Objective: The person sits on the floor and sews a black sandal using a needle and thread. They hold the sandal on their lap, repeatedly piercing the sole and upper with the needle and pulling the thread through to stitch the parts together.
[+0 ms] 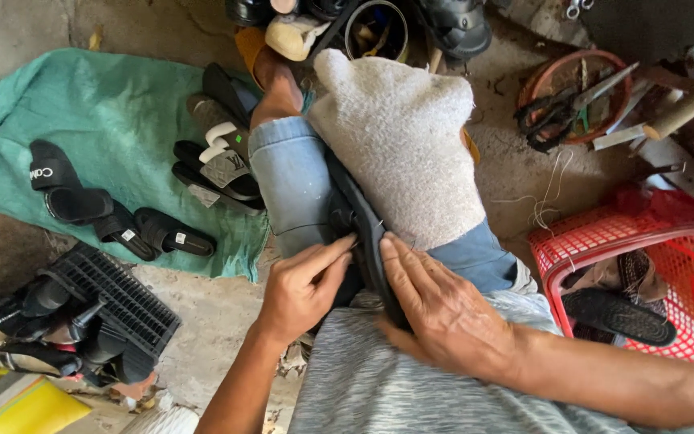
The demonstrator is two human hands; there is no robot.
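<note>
Bare concrete floor, crowded with sandals on a green tarp (114,120). A black sandal (367,241) sits edge-up between the knees, against a grey cloth (399,145); the left hand (307,289) pinches at its edge while the right hand (443,309) lies flat, bracing it. If the brace slackens, the sandal could tip and a fingertip likely get pricked.

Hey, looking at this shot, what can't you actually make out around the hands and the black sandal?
Head view only:
- Black sandal: mostly hidden between the knees, under the right hand and grey cloth.
- Left hand: fingertips pinch something too small to identify.
- Red basket: contents partly hidden by its mesh wall.
- Round tray: tools tangled, hard to separate.
</note>
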